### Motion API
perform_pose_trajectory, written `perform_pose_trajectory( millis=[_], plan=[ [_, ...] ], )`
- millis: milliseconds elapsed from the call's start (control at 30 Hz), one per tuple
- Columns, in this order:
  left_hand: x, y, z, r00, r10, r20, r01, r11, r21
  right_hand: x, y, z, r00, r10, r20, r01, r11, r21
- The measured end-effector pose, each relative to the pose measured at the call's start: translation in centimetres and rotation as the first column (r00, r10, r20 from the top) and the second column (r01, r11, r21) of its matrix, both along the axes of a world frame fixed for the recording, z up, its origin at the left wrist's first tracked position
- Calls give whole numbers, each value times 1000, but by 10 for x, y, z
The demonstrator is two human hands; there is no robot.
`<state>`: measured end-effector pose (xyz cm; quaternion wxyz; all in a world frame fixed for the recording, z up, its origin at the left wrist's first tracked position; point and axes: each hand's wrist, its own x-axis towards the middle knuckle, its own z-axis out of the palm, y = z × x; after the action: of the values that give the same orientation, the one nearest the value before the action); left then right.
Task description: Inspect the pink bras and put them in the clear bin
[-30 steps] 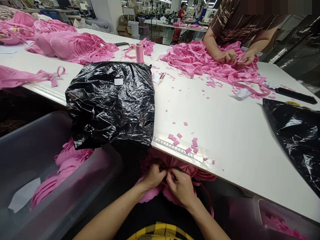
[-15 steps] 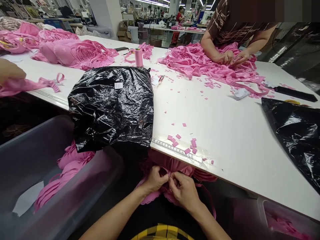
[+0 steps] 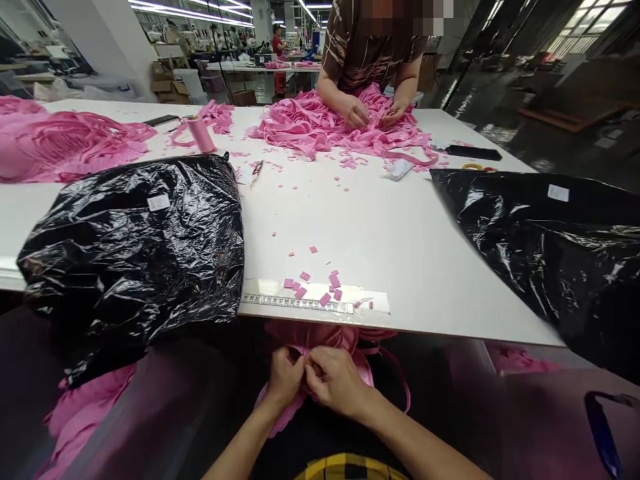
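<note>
Below the table edge, a pink bra point(image 3: 363, 365) with a scalloped edge lies over my lap, partly under the tabletop. My left hand point(image 3: 285, 380) is closed in a pinch on its fabric. Beside it my right hand point(image 3: 335, 380) is also pinched on the bra, the fingertips of both hands meeting. What exactly sits between the fingertips is too small to make out. A thin pink strap point(image 3: 404, 380) loops down to the right of my hands. Just above, a measuring tape point(image 3: 290, 303) is stuck along the table's edge with small pink fabric squares point(image 3: 300, 292) around it.
Black plastic bags point(image 3: 145, 247) point(image 3: 550, 233) lie at left and right, overhanging the white table point(image 3: 350, 220). A pink thread cone point(image 3: 200, 135) stands further back. Across the table, a co-worker's hands point(image 3: 367, 115) work in a pink garment heap point(image 3: 305, 123). A bin point(image 3: 540, 407) stands low right.
The view has turned to the right, showing more of the right-hand black bag and bin. Both hands keep their pinch on the pink bra, close together.
</note>
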<state>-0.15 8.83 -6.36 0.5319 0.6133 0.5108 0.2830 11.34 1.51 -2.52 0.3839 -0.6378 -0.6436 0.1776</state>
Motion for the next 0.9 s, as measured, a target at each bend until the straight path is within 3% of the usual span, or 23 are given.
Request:
perform_pose_trajectory(
  millis=[333,500,667,733,800,900],
  plan=[
    [-3,-5,1,996,51,74,-49,998,-29,6,-10,6,990,-28,-136,22,999,-43],
    [-1,-5,-4,990,96,99,-92,995,-42,25,-24,-8,951,-283,-128,260,951,-170],
    [3,-7,2,974,130,185,-111,988,-110,41,-25,-16,895,-412,-171,368,899,-237],
    [3,-6,5,962,113,247,-73,984,-164,44,-24,-16,833,-506,-224,462,859,-221],
    [3,-5,9,962,17,271,41,977,-208,45,-22,-16,774,-549,-316,512,836,-200],
    [2,-5,13,974,-130,186,172,957,-235,42,-16,-9,741,-448,-501,426,889,-165]
  ],
)
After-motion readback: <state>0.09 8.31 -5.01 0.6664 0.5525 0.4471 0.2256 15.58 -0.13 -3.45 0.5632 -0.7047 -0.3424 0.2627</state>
